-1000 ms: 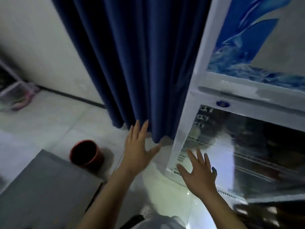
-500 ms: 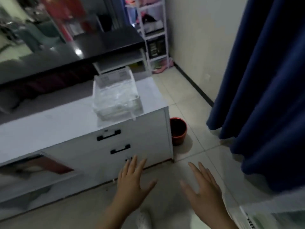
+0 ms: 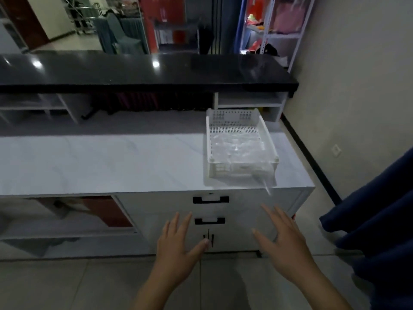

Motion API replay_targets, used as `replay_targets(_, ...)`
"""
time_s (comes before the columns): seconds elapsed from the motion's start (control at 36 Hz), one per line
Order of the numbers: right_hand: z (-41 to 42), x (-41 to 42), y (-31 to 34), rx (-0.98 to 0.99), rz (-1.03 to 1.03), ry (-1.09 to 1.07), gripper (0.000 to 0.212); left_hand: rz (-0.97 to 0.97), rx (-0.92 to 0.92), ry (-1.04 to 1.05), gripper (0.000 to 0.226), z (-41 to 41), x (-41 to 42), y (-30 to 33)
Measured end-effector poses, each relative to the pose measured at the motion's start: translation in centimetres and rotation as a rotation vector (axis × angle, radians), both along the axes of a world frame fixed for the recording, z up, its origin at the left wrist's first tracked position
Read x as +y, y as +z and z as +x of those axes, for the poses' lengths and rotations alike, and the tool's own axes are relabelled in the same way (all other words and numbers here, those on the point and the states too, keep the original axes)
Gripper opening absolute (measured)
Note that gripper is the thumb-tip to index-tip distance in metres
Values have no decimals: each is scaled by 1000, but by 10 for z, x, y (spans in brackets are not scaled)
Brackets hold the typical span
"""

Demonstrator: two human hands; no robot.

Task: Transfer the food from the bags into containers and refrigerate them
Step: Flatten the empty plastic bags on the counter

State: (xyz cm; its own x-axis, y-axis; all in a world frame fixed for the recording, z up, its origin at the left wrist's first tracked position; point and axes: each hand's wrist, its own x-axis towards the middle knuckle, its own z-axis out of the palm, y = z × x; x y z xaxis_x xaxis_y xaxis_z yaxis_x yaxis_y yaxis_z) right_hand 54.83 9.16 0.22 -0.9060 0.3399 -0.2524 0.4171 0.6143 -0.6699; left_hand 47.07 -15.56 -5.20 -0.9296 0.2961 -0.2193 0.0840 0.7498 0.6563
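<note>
A white perforated plastic basket (image 3: 209, 139) stands on the right end of the white marble-look counter (image 3: 100, 162). Clear plastic bags (image 3: 238, 148) fill it, and one bag corner hangs over its front edge. What the bags contain cannot be made out. My left hand (image 3: 176, 245) and my right hand (image 3: 283, 240) are both held out empty with fingers spread, low in front of the cabinet drawers, well below the basket. The fridge is out of view.
Two drawers with black handles (image 3: 210, 199) sit under the basket. A raised black countertop (image 3: 134, 70) runs behind the counter. A dark blue curtain (image 3: 377, 220) hangs at the right. Metal shelving (image 3: 279, 36) stands in the far right corner. Tiled floor (image 3: 67, 285) lies underfoot.
The view has swung left from the glass-door fridge and blue curtain to the counter, which is now closer and head-on. Both hands stay empty and spread.
</note>
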Motion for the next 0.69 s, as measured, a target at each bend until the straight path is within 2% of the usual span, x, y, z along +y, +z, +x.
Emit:
replay_targets(0.17, -35, 11, 21, 40, 51, -26, 66, 80, 18, -42, 84, -47, 4, 6)
replay_targets(0.33, -81, 41, 29, 103, -27, -81, 55, 154, 61, -82, 83, -112, 35, 9)
replay_targets(0.42, -116, 58, 31, 121, -50, -54, 54, 159, 110, -123, 76, -145, 52, 19)
replay_targets(0.5, -162, 78, 33, 102, 17, 19, 58, 179, 125, -152, 62, -180, 69, 33)
replay_targets(0.58, -223, 101, 36, 54, 113, 107, 61, 135, 135, -156, 54, -220, 88, 43)
replay_targets(0.69, -303, 133, 31, -103, 225, 265, 67, -41, 187, -220, 56, -287, 125, 51)
